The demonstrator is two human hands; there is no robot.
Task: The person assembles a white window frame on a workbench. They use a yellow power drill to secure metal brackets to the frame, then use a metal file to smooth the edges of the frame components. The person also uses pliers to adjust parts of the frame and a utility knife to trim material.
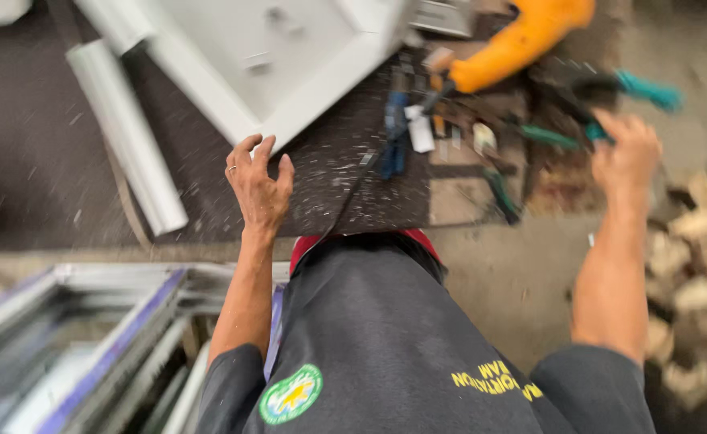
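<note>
Fingers of the left hand [258, 186] spread wide, touching the corner of a white frame [269, 60] on the dark bench [40, 153]. Right hand [627, 153] reaches teal-handled pliers [639, 90] near the bench's right edge; blur hides its grip.

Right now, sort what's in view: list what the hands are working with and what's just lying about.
In hand:
left hand at the corner of the white frame
right hand on the teal-handled pliers

Lying about:
orange drill
blue-handled tool
white profile bar
stacked frames
rubble
</note>
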